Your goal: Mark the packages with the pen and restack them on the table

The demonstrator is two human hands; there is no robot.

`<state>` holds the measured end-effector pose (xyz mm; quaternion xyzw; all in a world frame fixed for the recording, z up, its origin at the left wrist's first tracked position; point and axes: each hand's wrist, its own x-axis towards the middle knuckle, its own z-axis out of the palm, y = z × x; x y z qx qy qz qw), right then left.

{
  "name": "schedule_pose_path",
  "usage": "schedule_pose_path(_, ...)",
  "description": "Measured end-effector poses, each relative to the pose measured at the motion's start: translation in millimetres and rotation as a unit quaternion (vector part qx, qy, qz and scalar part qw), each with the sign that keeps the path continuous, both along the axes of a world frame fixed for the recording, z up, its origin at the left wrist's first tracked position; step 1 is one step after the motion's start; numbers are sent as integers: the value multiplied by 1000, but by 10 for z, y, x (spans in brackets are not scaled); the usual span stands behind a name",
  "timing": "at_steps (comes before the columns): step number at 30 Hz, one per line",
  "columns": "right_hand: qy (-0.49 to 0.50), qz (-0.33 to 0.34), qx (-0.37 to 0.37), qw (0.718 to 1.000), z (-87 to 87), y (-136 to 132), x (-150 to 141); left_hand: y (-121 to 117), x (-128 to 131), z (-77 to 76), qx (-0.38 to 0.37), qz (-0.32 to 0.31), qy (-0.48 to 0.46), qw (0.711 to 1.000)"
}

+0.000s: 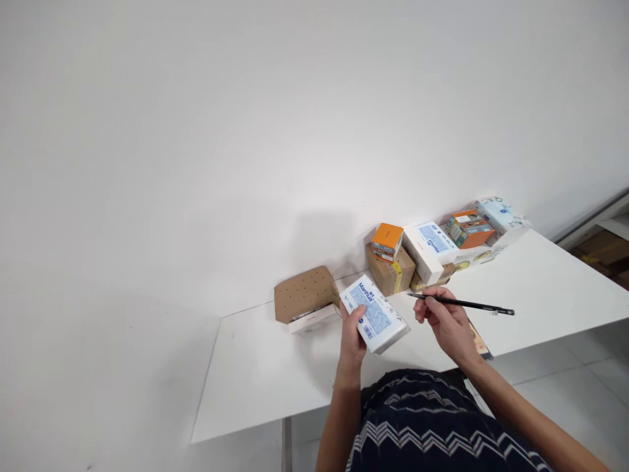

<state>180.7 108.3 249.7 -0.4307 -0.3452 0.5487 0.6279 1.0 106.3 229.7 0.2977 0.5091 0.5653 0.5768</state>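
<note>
My left hand (pixel 354 331) is closed round a white and blue pack of tissues (pixel 376 318), with the thumb pressed on its printed face. The pack is tilted above the table. My right hand (pixel 445 321) pinches a slim black pencil (pixel 474 303) between thumb and fingers. Its thin tip points left toward the pack, apart from it. Under my right wrist, a flat item with a printed picture (pixel 480 341) lies partly hidden near the table's front edge.
Left of the pack stands an open brown cardboard box (pixel 304 295) with a white box (pixel 317 319) at its front. Along the wall are a taped carton (pixel 393 272) under an orange box (pixel 388 239), another tissue pack (pixel 435 241), a second orange box (pixel 472 229) and a light-blue pack (pixel 504 213). The white table (pixel 260 367) meets the wall.
</note>
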Motion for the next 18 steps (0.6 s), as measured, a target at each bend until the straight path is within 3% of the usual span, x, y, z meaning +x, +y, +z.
schedule_pose_path(2, -30, 8, 13, 999, 106, -37, -42, 40, 39, -11, -14, 7, -52, 999)
schedule_pose_path(7, -174, 58, 59, 981, 274, -96, -155, -13, 137, 19, 10, -22, -10, 1000)
schedule_pose_path(13, -333, 84, 127, 930, 259, -54, -179, -118, 236, 173, 18, -76, 8, 997)
schedule_pose_path(18, -380, 59, 151, 911, 244, -52, -194, -137, 251, 245, 33, -94, 35, 994)
